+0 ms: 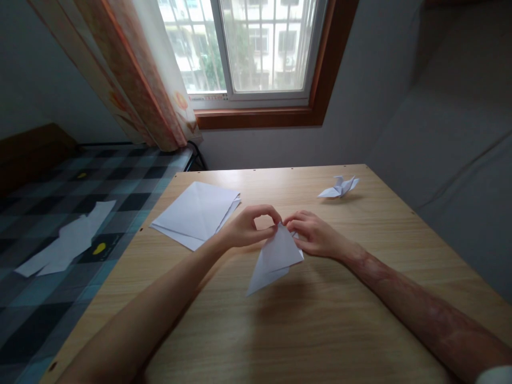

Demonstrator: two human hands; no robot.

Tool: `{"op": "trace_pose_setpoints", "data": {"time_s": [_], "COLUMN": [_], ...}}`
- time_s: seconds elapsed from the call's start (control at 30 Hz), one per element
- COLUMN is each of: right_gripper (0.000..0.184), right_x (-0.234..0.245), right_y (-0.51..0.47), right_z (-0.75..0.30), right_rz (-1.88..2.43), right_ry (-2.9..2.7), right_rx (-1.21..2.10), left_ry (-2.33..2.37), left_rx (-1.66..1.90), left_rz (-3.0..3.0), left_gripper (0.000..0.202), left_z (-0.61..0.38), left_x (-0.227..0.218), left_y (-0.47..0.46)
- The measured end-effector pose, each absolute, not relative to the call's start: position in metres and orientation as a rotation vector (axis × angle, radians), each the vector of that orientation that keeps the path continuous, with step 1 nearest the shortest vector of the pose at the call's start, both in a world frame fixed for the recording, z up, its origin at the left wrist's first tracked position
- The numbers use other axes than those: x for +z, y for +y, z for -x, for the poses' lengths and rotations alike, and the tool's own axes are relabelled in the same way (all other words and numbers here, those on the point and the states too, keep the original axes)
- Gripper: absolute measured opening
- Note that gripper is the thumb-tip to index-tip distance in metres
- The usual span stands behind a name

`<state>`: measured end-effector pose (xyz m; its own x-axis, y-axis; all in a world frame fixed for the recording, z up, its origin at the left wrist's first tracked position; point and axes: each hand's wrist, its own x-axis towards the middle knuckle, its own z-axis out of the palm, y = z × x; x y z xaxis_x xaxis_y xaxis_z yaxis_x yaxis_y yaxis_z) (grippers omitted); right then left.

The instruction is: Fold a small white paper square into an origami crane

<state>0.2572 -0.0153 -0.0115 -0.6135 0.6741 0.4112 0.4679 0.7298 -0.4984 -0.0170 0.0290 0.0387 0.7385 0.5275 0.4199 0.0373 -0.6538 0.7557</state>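
Head view has your left hand (242, 228) pinching the folded paper (279, 253) at its top and your right hand (314, 233) clamped on its right side, above the wooden table (344, 330).

Saw wood-grain tabletop (256, 346) under grip. Noted white paper stack (196, 213) just L of grip & slightly beyond; folded paper bird (340, 189) beyond grip, to R. Farther L, well apart from grip, spotted checked bedspread (52, 309) w/ yellow patches (99, 248), plus loose wht. paper pcs. (76, 240) on top & brown board (34, 149) at far end. Beyond grip & higher, noted sliding window (268, 53) w/ brown surround (260, 118); flowered curtain (132, 69) beyond, to L. Saw grey wall (440, 96) R of grip, w/ thin cable-like line (466, 169).
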Motion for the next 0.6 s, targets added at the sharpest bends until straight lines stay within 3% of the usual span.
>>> {"op": "trace_pose_setpoints", "data": {"time_s": [0.13, 0.6], "right_gripper": [0.002, 0.013], "right_x": [-0.012, -0.009], "right_y": [-0.018, -0.012], "right_z": [-0.255, -0.264], "right_rz": [0.921, 1.144], "right_ry": [-2.326, -2.329], "right_rx": [0.440, 0.093], "left_ry": [0.389, 0.405], "left_rx": [0.730, 0.557], "left_rz": [-2.191, -2.363], "left_gripper": [0.006, 0.023], "left_z": [0.021, 0.029], "left_x": [0.051, 0.059], "left_y": [0.030, 0.035]}}
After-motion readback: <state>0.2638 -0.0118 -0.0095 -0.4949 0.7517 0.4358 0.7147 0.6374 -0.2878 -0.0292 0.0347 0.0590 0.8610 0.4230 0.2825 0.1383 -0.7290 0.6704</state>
